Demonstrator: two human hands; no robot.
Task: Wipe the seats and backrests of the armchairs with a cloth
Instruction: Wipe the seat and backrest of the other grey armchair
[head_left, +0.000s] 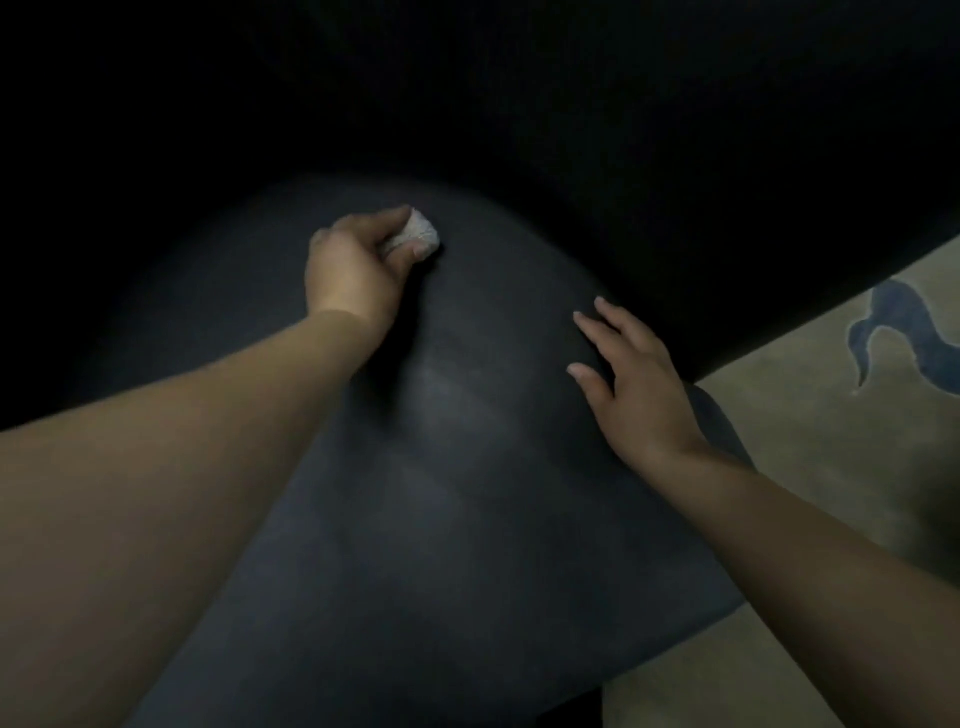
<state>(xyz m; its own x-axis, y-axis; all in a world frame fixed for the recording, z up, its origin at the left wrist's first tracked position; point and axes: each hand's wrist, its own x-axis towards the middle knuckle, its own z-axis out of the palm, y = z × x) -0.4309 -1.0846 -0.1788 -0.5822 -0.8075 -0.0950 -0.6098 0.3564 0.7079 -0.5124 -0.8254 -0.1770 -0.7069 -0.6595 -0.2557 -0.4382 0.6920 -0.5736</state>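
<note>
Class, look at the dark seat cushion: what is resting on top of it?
On the seat cushion: the left hand pressing a white cloth, the right hand flat. Most cloth is hidden inside the fingers.

White cloth bunched on dark seat.

Looks like a dim home living room: a dark upholstered armchair seat fills the view, and right of it lies a beige carpet with a blue swirl.

two bare forearms, no sleeves; left hand and right hand ungloved.
</note>
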